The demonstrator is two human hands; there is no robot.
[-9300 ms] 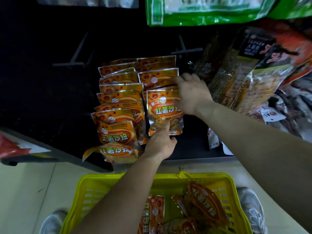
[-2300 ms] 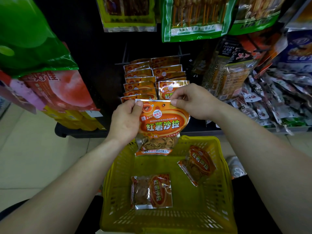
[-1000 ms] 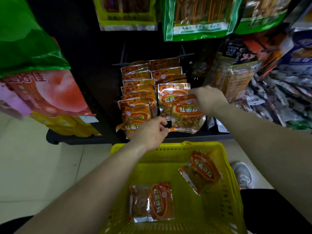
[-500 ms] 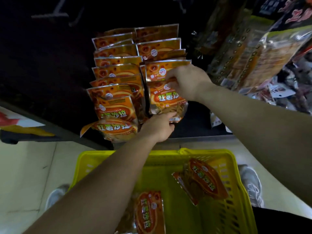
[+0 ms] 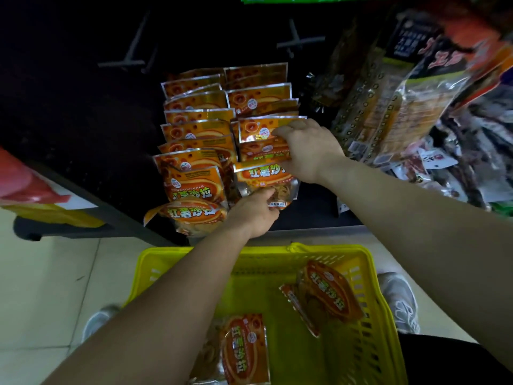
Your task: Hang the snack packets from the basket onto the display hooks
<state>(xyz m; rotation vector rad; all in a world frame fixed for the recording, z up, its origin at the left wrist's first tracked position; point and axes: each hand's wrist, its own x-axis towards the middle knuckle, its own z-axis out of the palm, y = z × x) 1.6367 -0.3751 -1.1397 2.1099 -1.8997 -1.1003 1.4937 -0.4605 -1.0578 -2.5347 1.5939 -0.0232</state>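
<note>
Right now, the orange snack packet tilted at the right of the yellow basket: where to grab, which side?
Pinch the orange snack packet by the flat sealed strip on its lower-left edge, coming from above over the yellow basket's open middle. Its other side lies close to the right wall, likely cramped, and the bulging middle could slip.

Packet (image 5: 263, 177) moves from above basket (image 5: 333, 250) to front of right row; my right hand (image 5: 308, 151) pinches top, left hand (image 5: 254, 215) holds bottom.
</note>
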